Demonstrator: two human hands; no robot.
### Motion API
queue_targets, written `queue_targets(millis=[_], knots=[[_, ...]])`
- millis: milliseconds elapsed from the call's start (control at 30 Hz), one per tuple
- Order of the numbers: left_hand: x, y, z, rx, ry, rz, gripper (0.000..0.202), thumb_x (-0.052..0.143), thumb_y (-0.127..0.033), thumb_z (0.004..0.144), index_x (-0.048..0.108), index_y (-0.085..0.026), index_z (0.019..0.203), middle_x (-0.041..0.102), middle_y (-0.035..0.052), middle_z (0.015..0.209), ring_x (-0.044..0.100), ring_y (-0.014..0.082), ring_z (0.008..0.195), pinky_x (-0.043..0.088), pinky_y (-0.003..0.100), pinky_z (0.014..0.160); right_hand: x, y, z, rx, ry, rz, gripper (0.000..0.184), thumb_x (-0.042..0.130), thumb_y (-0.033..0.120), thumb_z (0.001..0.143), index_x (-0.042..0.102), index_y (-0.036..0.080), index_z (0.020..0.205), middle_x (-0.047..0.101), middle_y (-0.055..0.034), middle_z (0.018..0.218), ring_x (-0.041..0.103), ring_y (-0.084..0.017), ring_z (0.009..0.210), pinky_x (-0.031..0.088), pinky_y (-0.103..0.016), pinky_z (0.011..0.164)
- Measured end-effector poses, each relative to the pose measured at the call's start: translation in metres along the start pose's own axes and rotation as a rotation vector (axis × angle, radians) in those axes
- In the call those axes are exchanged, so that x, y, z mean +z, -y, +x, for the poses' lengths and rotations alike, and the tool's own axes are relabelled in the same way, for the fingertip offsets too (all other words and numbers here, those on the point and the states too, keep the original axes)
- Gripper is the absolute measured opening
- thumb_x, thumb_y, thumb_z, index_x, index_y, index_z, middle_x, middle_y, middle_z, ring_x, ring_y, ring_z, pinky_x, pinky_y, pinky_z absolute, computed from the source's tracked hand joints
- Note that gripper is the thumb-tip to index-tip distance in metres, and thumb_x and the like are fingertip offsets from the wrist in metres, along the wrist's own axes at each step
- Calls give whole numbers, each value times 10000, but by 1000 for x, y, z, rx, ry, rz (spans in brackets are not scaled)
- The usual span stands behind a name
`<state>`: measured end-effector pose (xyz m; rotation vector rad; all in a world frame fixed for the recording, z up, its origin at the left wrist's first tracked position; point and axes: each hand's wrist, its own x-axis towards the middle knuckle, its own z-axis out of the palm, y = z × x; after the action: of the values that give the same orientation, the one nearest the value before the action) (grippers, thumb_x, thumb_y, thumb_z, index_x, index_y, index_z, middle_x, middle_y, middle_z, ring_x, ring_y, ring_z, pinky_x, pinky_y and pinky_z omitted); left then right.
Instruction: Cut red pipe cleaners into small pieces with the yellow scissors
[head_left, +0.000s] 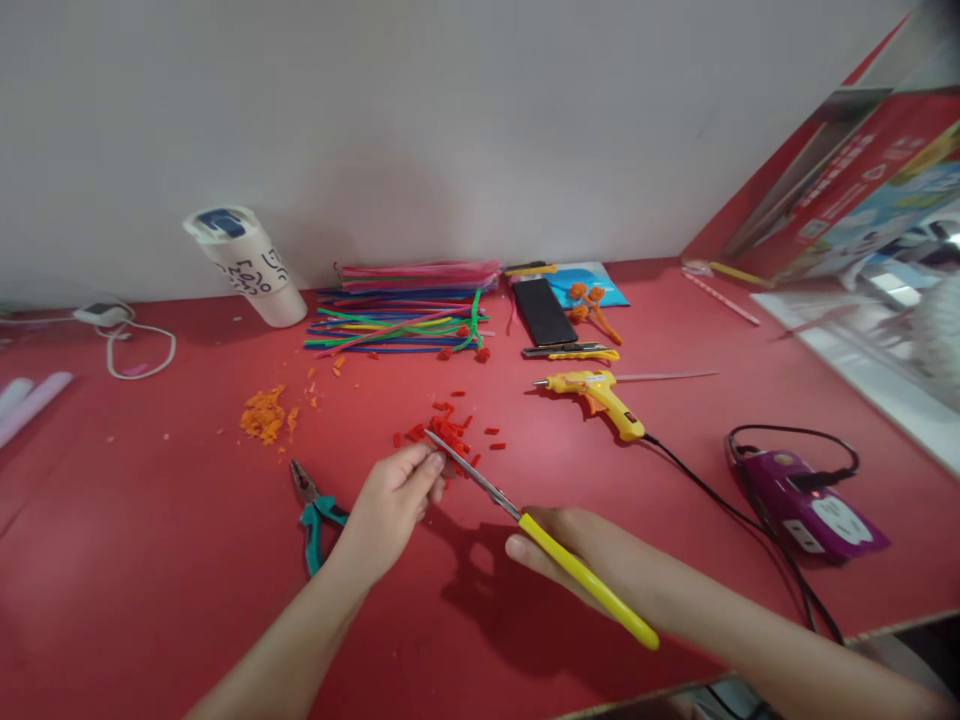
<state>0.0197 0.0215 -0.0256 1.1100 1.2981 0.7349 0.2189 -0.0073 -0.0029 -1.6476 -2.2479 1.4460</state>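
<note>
My right hand (574,545) grips a pair of scissors (577,575) with long yellow handles, their metal blades pointing away to the left. The blade tips reach the fingertips of my left hand (394,505). Those fingers are pinched together, and whatever lies between them is too small or hidden to make out. Just beyond, a loose heap of short red cut pieces (450,432) is scattered on the red table (187,560). Pliers (313,510) with teal handles lie left of my left hand, partly covered by the wrist.
Orange clippings (262,415) lie at left. Behind are a white tumbler (251,270), colourful pipe cleaners (397,315), a phone (544,312), a cutter (574,352) and orange fuzzy flowers (592,305). A yellow glue gun (596,392) is corded toward a purple power strip (817,510) at right.
</note>
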Motion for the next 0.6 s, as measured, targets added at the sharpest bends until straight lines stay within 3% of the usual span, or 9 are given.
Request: queue_targets(millis=[200, 600], knots=[[0, -4, -1, -15, 16, -29, 286, 468, -415, 762, 495, -155, 647, 401, -52, 496, 248, 41, 375, 160, 178, 356, -3, 3, -2, 26, 25, -22, 498, 283, 633, 780, 462, 178, 682, 545, -5, 641, 426, -100, 530, 289, -226, 481], [-2, -3, 0, -6, -2, 3, 289, 467, -415, 762, 504, -165, 624, 387, -61, 464, 259, 46, 357, 184, 185, 357, 1, 1, 1, -9, 10, 36, 458, 280, 579, 813, 396, 183, 616, 439, 34, 568, 339, -81, 507, 261, -221, 471]])
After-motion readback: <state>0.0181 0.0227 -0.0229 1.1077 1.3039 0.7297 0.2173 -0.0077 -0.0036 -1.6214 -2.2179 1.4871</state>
